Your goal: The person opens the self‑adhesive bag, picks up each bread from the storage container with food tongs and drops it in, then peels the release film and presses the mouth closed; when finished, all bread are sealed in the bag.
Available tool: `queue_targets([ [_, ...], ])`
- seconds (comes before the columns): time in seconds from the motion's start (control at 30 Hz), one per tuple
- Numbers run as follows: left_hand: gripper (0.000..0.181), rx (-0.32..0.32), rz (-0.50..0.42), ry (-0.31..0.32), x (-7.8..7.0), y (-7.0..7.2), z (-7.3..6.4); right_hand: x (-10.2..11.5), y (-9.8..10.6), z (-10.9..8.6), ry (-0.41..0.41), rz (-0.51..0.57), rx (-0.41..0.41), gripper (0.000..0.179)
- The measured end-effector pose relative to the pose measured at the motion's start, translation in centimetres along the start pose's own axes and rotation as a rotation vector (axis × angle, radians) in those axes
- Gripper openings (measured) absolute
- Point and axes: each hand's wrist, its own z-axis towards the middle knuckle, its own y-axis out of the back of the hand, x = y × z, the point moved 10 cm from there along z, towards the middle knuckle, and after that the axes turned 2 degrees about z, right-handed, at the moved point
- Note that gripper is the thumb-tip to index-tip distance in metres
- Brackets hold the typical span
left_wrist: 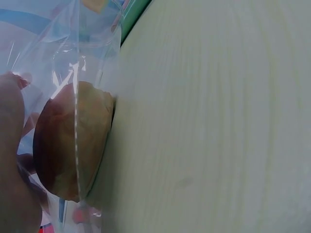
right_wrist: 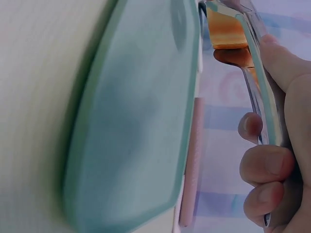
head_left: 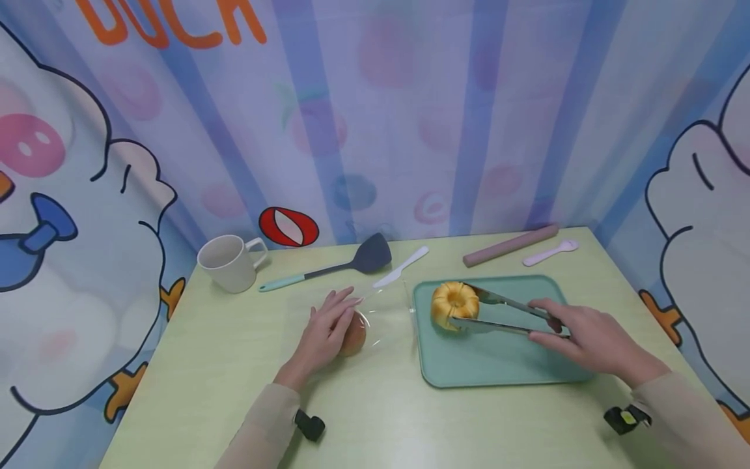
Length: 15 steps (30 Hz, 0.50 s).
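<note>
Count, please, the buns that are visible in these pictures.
2: the golden bun, between the tongs over the tray; the brown bun, under clear plastic, partly covered by the left hand. That hand might hide more.

My tongs point(head_left: 492, 325): silver.
Ring-shaped bread point(head_left: 443, 311): golden yellow, browner patches.
My bun point(head_left: 355, 337): brown.
Bag point(head_left: 390, 319): transparent.
My tray point(head_left: 498, 366): teal.
My tabletop point(head_left: 375, 423): pale yellow-green, faint wood grain.
Mug point(head_left: 234, 267): off-white.
Spatula point(head_left: 373, 254): dark grey, mint handle point(head_left: 282, 283).
Rolling pin point(head_left: 511, 246): dusty mauve.
Knife point(head_left: 405, 266), spoon point(head_left: 549, 253): lilac.
Backdrop point(head_left: 410, 163): blue and lilac stripes, faint pink fruit point(head_left: 387, 55).
I wear beige sleeves point(head_left: 260, 423).
</note>
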Motion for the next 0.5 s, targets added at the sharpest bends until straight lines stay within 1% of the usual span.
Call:
queue_targets([
  [0.13, 0.034, 0.003, -0.001, 0.005, -0.1, -0.1, 0.0, 0.6, 0.4, 0.6, 0.010, -0.004, -0.018, 0.048],
  [0.27, 0.034, -0.001, 0.000, -0.009, -0.3, -0.1, 0.1, 1.3, 0.6, 1.4, 0.015, -0.011, -0.019, 0.049],
  [0.43, 0.034, -0.003, -0.002, -0.020, -0.4, -0.2, 0.1, 2.5, 0.4, 2.5, 0.042, -0.027, -0.014, 0.049],
  [0.5, 0.034, -0.001, -0.006, -0.015, -0.4, -0.2, 0.1, 2.9, 0.2, 3.0, 0.060, -0.029, -0.011, 0.049],
])
